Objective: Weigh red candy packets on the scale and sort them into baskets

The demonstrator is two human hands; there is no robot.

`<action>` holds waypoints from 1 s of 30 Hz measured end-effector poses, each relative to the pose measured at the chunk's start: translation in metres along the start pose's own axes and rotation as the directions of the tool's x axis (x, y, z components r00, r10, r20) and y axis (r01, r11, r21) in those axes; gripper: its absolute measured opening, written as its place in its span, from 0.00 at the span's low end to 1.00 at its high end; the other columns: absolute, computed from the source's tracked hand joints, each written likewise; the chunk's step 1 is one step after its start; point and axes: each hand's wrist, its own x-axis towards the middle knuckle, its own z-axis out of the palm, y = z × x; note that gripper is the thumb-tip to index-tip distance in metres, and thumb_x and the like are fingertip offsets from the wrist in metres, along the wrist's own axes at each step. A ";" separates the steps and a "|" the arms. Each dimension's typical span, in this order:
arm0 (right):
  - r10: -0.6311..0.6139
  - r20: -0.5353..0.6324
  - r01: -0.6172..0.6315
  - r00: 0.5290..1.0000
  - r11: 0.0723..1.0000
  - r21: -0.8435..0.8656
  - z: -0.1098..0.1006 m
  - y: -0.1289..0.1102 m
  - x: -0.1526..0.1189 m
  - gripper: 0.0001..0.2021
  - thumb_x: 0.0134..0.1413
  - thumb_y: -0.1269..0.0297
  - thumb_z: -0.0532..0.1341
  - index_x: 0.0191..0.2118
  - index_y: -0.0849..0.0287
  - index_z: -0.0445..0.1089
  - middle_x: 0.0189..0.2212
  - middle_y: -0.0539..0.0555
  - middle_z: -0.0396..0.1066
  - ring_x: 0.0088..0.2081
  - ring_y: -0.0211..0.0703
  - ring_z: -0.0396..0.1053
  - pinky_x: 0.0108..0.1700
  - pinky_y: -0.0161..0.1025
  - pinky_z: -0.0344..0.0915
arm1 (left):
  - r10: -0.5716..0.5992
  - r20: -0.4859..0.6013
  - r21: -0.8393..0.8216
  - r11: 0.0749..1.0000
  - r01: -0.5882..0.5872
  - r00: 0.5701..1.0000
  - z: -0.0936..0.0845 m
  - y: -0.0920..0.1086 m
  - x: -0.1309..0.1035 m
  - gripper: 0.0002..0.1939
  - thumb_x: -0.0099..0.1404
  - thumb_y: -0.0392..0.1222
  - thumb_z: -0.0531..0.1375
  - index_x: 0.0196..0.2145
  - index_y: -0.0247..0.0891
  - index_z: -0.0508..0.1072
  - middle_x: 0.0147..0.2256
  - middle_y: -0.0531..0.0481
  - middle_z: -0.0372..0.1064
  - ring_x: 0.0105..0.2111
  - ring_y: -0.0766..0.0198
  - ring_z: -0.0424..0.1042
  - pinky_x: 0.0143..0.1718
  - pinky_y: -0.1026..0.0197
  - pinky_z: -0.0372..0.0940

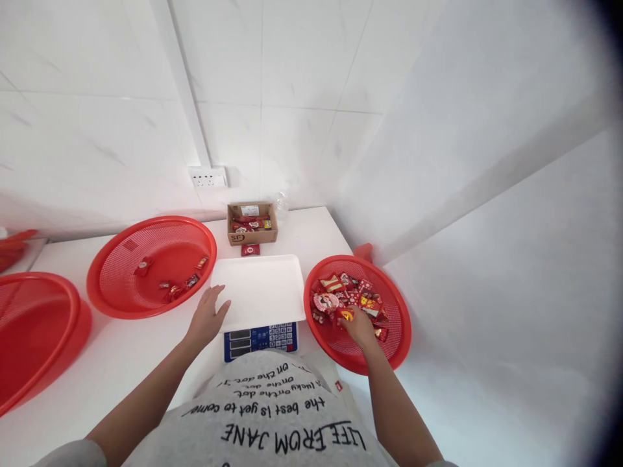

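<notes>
My right hand (359,327) reaches into the red plastic basket (403,324) on the right, its fingers closed on a red-and-yellow wrapped candy (346,314). Around it in that basket lies a heap of red candy packets (332,283). At the left edge of the white tray (260,288), my left hand (209,314) has its fingers apart and holds nothing. The tray sits on a weighing scale, whose blue keypad panel (261,340) shows below it; nothing lies on the tray's visible surface.
A second red basket (152,224) with several candies stands left of the tray, and another red basket (73,311) is cut off farther left. Behind the tray are a cardboard box (253,237) of packets and a single red packet (250,250). Walls close in behind and right.
</notes>
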 end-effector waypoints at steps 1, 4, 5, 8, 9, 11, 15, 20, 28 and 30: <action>-0.007 -0.015 0.007 1.000 1.000 -0.007 -0.004 -0.003 0.002 0.20 0.43 0.66 0.60 0.47 0.59 0.66 0.41 0.58 0.72 0.45 0.52 0.68 0.46 0.42 0.61 | -0.001 0.005 0.003 1.000 0.001 1.000 0.000 0.001 0.000 0.23 0.62 0.50 0.50 0.52 0.37 0.63 0.54 0.40 0.62 0.59 0.50 0.54 0.58 0.44 0.52; -0.032 -0.068 0.030 0.997 0.999 -0.023 -0.017 -0.017 0.006 0.21 0.44 0.64 0.59 0.48 0.61 0.64 0.44 0.60 0.70 0.48 0.53 0.66 0.49 0.43 0.59 | -0.004 0.013 0.009 1.000 0.004 1.000 -0.002 0.004 -0.002 0.24 0.62 0.50 0.50 0.52 0.35 0.63 0.55 0.39 0.61 0.60 0.50 0.52 0.58 0.45 0.52; -0.045 -0.090 0.043 0.995 0.999 -0.015 -0.021 -0.023 0.006 0.21 0.44 0.64 0.59 0.48 0.61 0.64 0.45 0.61 0.69 0.48 0.53 0.65 0.49 0.43 0.59 | -0.002 0.012 0.010 1.000 0.001 1.000 -0.002 0.004 -0.002 0.24 0.62 0.50 0.50 0.52 0.35 0.63 0.55 0.40 0.62 0.60 0.50 0.52 0.58 0.46 0.52; -0.076 -0.148 0.088 0.986 0.993 0.077 -0.033 -0.047 0.004 0.21 0.44 0.62 0.60 0.47 0.60 0.65 0.43 0.59 0.70 0.46 0.52 0.66 0.49 0.43 0.60 | 0.012 0.011 0.014 1.000 -0.012 1.000 -0.002 0.004 -0.004 0.23 0.63 0.50 0.50 0.52 0.36 0.63 0.54 0.40 0.62 0.59 0.50 0.53 0.58 0.46 0.52; -0.088 -0.160 0.109 0.983 0.985 0.132 -0.035 -0.056 0.002 0.21 0.43 0.61 0.60 0.47 0.59 0.65 0.43 0.58 0.70 0.45 0.51 0.67 0.49 0.44 0.60 | 0.013 0.013 0.016 1.000 -0.013 1.000 -0.002 0.003 -0.005 0.23 0.63 0.49 0.50 0.52 0.35 0.63 0.54 0.39 0.62 0.59 0.50 0.53 0.58 0.45 0.52; -0.124 -0.159 0.162 0.979 0.953 0.257 -0.036 -0.078 -0.003 0.22 0.43 0.58 0.61 0.46 0.58 0.65 0.44 0.56 0.69 0.46 0.50 0.66 0.49 0.45 0.60 | 0.011 0.019 0.019 1.000 -0.011 1.000 0.000 0.003 -0.006 0.23 0.63 0.49 0.50 0.52 0.34 0.63 0.54 0.39 0.62 0.59 0.50 0.53 0.58 0.45 0.52; -0.248 -0.035 0.230 0.968 0.826 0.514 -0.020 -0.128 -0.016 0.22 0.39 0.57 0.64 0.44 0.57 0.66 0.39 0.53 0.71 0.41 0.47 0.68 0.45 0.43 0.64 | 0.034 0.035 0.009 0.999 -0.034 0.999 0.005 0.003 -0.008 0.22 0.63 0.48 0.50 0.52 0.36 0.64 0.54 0.40 0.62 0.60 0.50 0.53 0.58 0.44 0.52; -0.363 0.170 0.111 0.916 0.638 0.762 0.018 -0.169 -0.024 0.19 0.36 0.62 0.64 0.40 0.57 0.64 0.32 0.48 0.69 0.32 0.41 0.68 0.33 0.38 0.67 | 0.060 0.054 -0.002 0.998 -0.060 0.997 0.009 0.008 -0.012 0.22 0.63 0.48 0.50 0.52 0.36 0.64 0.54 0.40 0.62 0.60 0.50 0.53 0.59 0.45 0.51; -0.226 0.240 -0.143 0.944 0.376 0.916 0.040 -0.155 -0.016 0.20 0.35 0.60 0.67 0.38 0.54 0.63 0.32 0.47 0.69 0.32 0.38 0.67 0.35 0.37 0.65 | 0.037 0.039 0.001 0.999 -0.037 0.999 0.011 0.001 -0.022 0.21 0.62 0.47 0.51 0.51 0.37 0.66 0.55 0.41 0.62 0.60 0.50 0.53 0.58 0.45 0.52; -0.225 0.265 -0.185 0.938 0.323 0.928 0.041 -0.154 -0.014 0.20 0.37 0.57 0.66 0.39 0.53 0.62 0.32 0.47 0.69 0.32 0.37 0.68 0.34 0.37 0.65 | 0.036 0.054 -0.002 0.999 -0.036 0.998 0.014 0.002 -0.022 0.20 0.62 0.47 0.52 0.51 0.37 0.66 0.54 0.40 0.62 0.60 0.50 0.53 0.58 0.45 0.52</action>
